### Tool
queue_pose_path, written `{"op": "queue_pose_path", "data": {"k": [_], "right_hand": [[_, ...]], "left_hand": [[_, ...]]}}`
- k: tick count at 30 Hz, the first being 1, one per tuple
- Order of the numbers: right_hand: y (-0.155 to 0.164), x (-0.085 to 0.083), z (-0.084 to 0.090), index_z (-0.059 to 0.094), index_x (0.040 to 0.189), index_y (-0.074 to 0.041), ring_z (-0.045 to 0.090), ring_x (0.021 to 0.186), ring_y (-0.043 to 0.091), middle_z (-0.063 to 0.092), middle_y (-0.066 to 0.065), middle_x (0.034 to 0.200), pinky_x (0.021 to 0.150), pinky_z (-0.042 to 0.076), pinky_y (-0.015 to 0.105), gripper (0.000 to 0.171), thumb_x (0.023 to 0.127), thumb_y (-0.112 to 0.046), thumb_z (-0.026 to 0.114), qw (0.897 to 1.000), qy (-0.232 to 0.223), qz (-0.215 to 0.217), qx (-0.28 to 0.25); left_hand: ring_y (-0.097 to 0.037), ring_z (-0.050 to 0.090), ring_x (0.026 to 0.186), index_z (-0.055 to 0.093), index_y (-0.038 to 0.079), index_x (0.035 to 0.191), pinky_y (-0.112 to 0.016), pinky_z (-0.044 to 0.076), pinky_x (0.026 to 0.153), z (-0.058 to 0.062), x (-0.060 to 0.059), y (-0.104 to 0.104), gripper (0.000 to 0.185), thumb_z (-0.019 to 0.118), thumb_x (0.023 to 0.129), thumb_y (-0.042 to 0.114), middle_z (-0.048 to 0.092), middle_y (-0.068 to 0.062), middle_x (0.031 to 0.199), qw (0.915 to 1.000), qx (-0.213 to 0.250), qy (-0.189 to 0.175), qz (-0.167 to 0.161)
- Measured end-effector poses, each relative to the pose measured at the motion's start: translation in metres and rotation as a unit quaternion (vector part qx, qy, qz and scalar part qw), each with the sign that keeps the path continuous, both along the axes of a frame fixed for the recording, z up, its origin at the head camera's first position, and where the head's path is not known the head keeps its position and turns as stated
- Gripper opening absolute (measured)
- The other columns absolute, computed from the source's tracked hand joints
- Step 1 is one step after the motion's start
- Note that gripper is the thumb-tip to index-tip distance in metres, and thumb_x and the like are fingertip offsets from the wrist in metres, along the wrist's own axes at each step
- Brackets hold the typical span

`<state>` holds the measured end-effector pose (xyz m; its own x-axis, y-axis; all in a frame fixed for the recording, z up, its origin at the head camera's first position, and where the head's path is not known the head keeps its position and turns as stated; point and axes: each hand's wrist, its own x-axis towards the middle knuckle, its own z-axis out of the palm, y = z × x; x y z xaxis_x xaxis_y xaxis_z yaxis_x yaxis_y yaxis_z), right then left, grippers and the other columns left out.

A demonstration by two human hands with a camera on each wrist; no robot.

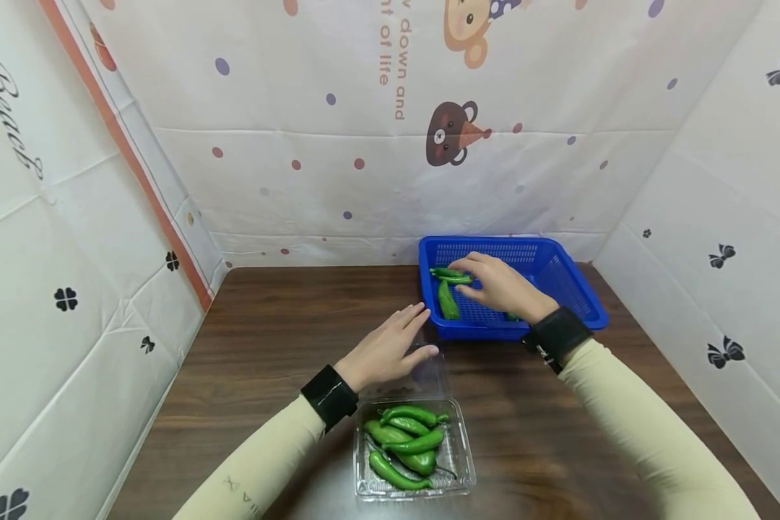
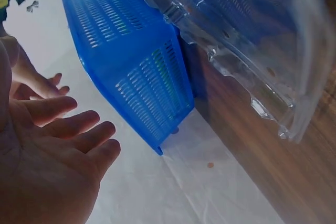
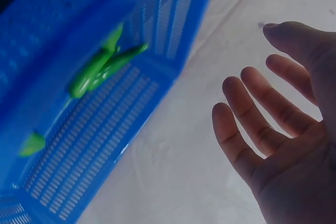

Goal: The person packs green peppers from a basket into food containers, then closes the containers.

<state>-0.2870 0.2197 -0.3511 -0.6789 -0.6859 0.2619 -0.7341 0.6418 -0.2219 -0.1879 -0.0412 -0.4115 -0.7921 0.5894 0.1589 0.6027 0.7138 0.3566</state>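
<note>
In the head view, my right hand hovers over the blue plastic basket with its fingers loosely bent. The right wrist view shows nothing in that hand. Green peppers lie in the basket, mostly at its left end; part of another shows beneath my right wrist. My left hand is held with fingers extended by the basket's near left corner, above the raised lid of a clear plastic box. It holds nothing. Several green peppers are piled inside the box.
A dark wooden table carries the basket at the back right and the box at the front middle. White printed sheets hang behind the table and along both sides.
</note>
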Motion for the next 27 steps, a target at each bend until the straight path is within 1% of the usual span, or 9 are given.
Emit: {"op": "queue_pose_path", "data": {"k": [5,8,13,16,20,23,27], "right_hand": [[-0.003,-0.025,0.002,0.064,0.136,-0.003,0.066,0.102,0.03,0.065,0.017,0.119,0.085,0.058,0.047,0.044,0.096,-0.017,0.075,0.999,-0.017,-0.016,0.028],[-0.004,-0.038,-0.002,0.063,0.137,-0.003,0.065,0.105,0.032,0.065,0.018,0.121,0.087,0.058,0.048,0.044,0.097,-0.016,0.074,0.998,-0.035,-0.024,0.043],[-0.005,-0.057,-0.012,0.062,0.138,-0.003,0.063,0.116,0.037,0.064,0.019,0.128,0.094,0.056,0.052,0.044,0.097,-0.016,0.074,0.995,-0.058,-0.04,0.067],[-0.006,-0.065,-0.015,0.061,0.139,-0.004,0.06,0.121,0.04,0.062,0.021,0.132,0.098,0.053,0.055,0.046,0.096,-0.015,0.074,0.993,-0.068,-0.052,0.08],[-0.008,-0.075,-0.021,0.059,0.142,-0.002,0.057,0.125,0.042,0.06,0.025,0.136,0.101,0.051,0.058,0.05,0.095,-0.013,0.075,0.989,-0.083,-0.062,0.102],[-0.008,-0.081,-0.026,0.057,0.142,0.0,0.056,0.127,0.044,0.058,0.027,0.138,0.103,0.05,0.059,0.052,0.095,-0.012,0.075,0.987,-0.092,-0.066,0.116],[-0.008,-0.086,-0.029,0.056,0.144,0.001,0.053,0.13,0.046,0.056,0.028,0.141,0.105,0.047,0.06,0.055,0.095,-0.012,0.076,0.983,-0.106,-0.075,0.131]], "left_hand": [[-0.031,0.023,0.155,0.032,0.003,0.16,-0.044,0.023,0.125,0.001,-0.009,0.004,0.072,0.044,0.108,0.052,0.028,-0.017,0.167,1.0,-0.004,0.006,0.004],[-0.032,0.024,0.155,0.033,0.003,0.16,-0.044,0.022,0.126,0.0,-0.013,0.006,0.072,0.043,0.108,0.052,0.028,-0.018,0.166,0.9999,-0.009,0.006,0.004],[-0.031,0.026,0.154,0.034,0.003,0.159,-0.043,0.023,0.126,-0.002,-0.021,0.011,0.071,0.042,0.108,0.052,0.03,-0.018,0.166,0.9997,-0.02,0.009,0.01],[-0.031,0.028,0.153,0.035,0.003,0.159,-0.044,0.026,0.125,-0.002,-0.025,0.013,0.071,0.042,0.108,0.052,0.03,-0.018,0.166,0.9996,-0.017,0.008,0.021],[-0.03,0.031,0.152,0.036,0.002,0.158,-0.044,0.029,0.123,-0.002,-0.031,0.017,0.07,0.041,0.109,0.052,0.029,-0.019,0.166,0.9992,-0.009,0.002,0.038],[-0.03,0.033,0.151,0.037,0.001,0.157,-0.043,0.031,0.122,-0.001,-0.036,0.019,0.07,0.042,0.109,0.051,0.029,-0.019,0.165,0.9987,-0.007,0.002,0.051],[-0.03,0.033,0.151,0.04,-0.001,0.156,-0.042,0.033,0.122,0.0,-0.039,0.022,0.069,0.044,0.109,0.049,0.03,-0.02,0.165,0.9981,-0.003,0.0,0.062]]}}
